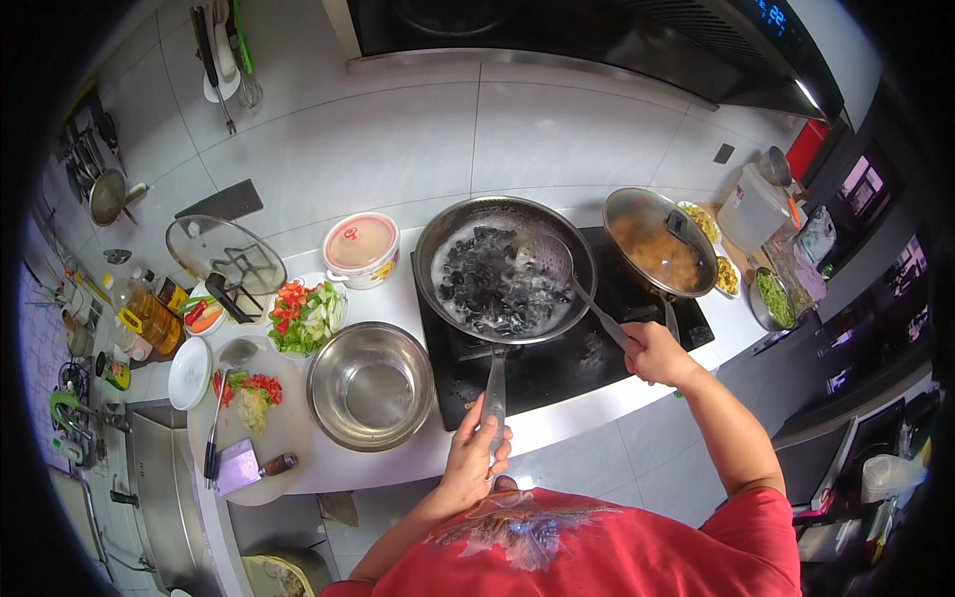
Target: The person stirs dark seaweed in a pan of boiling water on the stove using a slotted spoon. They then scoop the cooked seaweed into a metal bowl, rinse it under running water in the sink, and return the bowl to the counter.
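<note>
My left hand [477,453] grips the handle of a wide wok [427,246] on the black cooktop [522,388]. Dark pieces, which look like wood ear mushrooms [477,276], lie in bubbling liquid inside it. My right hand [656,353] holds the handle of a perforated metal skimmer [548,257], whose bowl rests among the dark pieces at the wok's right side. Behind my right hand, a second pan with a glass lid [656,246] holds brownish food. To the left of the wok stands a stainless steel bowl [317,388] with a shiny inside.
Left: a plate of cut red and green vegetables [306,313], a round cutting board [283,366] with chopped food, a cleaver [239,469] and a ladle [237,352], a lidded container [362,242], an upright glass lid [179,239], an oil bottle [149,321]. Right: filled dishes and a plastic bin [752,209].
</note>
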